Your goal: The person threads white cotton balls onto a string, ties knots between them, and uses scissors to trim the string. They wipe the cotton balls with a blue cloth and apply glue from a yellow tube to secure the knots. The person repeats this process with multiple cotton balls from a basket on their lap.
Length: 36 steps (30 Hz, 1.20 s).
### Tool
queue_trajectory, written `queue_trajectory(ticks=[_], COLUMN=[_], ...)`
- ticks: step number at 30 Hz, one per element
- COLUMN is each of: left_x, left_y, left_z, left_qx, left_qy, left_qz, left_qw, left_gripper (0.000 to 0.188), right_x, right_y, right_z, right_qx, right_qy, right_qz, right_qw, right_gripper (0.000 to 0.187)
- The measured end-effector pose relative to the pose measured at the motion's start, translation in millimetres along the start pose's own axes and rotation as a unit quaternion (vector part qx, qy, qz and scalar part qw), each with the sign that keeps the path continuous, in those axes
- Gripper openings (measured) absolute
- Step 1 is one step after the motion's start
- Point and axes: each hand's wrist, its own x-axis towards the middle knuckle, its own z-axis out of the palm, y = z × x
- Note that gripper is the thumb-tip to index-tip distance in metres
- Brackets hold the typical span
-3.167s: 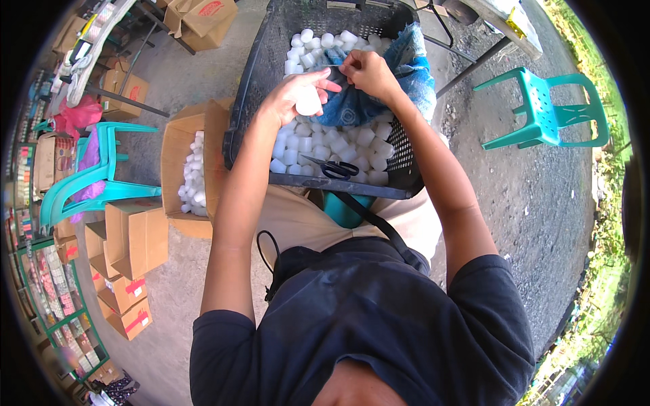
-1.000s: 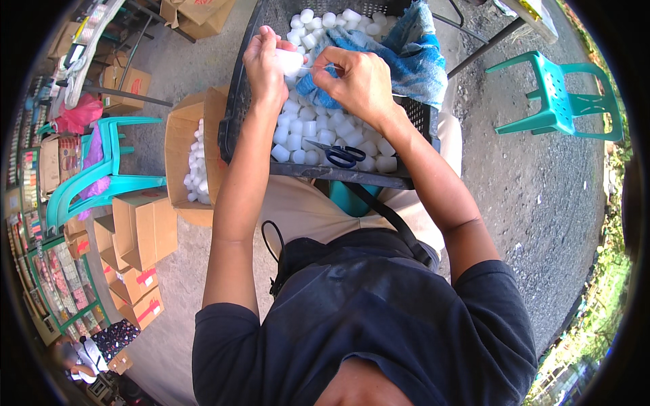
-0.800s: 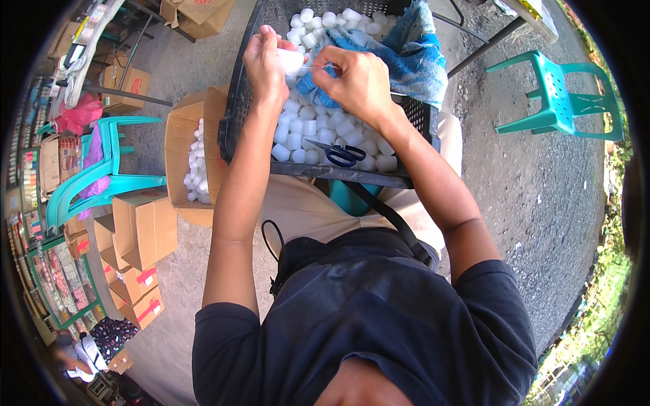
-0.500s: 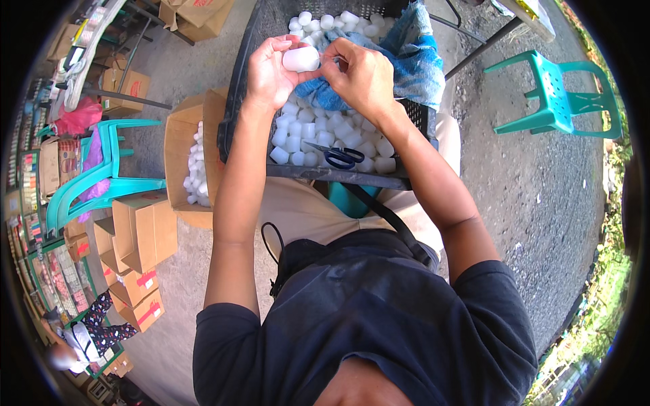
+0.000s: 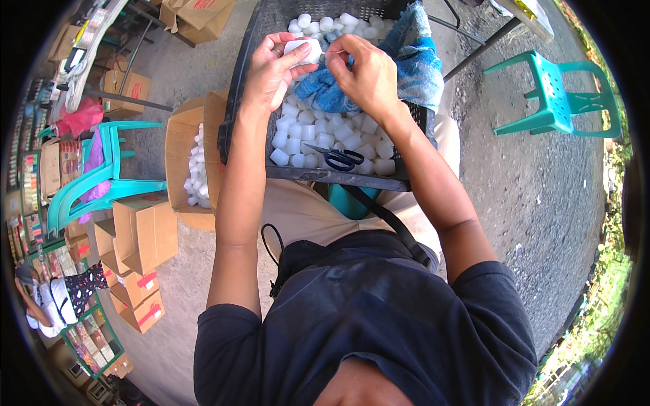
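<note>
In my left hand [image 5: 266,80] is a short, thick white candle [image 5: 308,51], its fingers and thumb wrapped round it. My right hand [image 5: 369,76] is closed in a pinch at the candle's right end, on what looks like its thin wick; the fingertips are partly hidden. Both hands are above a black plastic crate [image 5: 233,128] full of similar white candles [image 5: 294,130]. A blue and white towel [image 5: 418,71] is draped over the crate's right side, below my right hand. Dark-handled scissors [image 5: 342,159] lie on the candles near the crate's front edge.
Left of the crate stands a cardboard box [image 5: 177,145] holding more white pieces. Teal plastic chairs stand at left [image 5: 101,189] and right [image 5: 562,95]. Stacked cartons [image 5: 145,233] sit at lower left, near a person [image 5: 57,298] beside shelves. A metal-legged table [image 5: 484,47] is at upper right.
My left thumb has come over the candle, which has shifted slightly up. My right hand has moved slightly right. At lower left, the person has moved up and left.
</note>
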Motion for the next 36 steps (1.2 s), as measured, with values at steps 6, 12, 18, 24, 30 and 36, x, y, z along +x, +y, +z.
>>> queue_trajectory(ticks=[6,12,18,24,30,36], left_x=[2.7,4.4,3.1,3.0,3.4,3.1], left_y=[-5.2,-6.9,-7.7,-4.8,-9.0,-10.9], left_z=[0.5,0.6,4.0,4.8,8.9,8.9], left_qx=[0.016,-0.037,-0.011,-0.011,-0.018,-0.003], left_qy=[-0.016,0.025,0.002,0.011,0.012,-0.005], left_qz=[0.056,0.084,0.108,0.133,0.118,0.102], left_qw=[0.998,0.996,0.994,0.991,0.993,0.995], left_gripper=[0.041,0.042,0.04,0.042,0.051,0.044], right_x=[0.8,0.8,2.9,-1.1,2.4,2.7], right_y=[1.1,-0.5,-0.5,5.7,4.1,1.0], right_z=[-0.1,-3.2,-1.9,-4.1,-0.9,-11.1], right_qx=[0.002,0.101,0.069,0.136,0.123,0.122], right_qy=[-0.022,-0.049,-0.057,-0.063,-0.063,-0.091], right_qz=[0.0,0.079,0.038,0.086,0.075,0.098], right_qw=[1.0,0.991,0.995,0.985,0.988,0.983], right_gripper=[0.012,0.016,0.019,0.015,0.013,0.012])
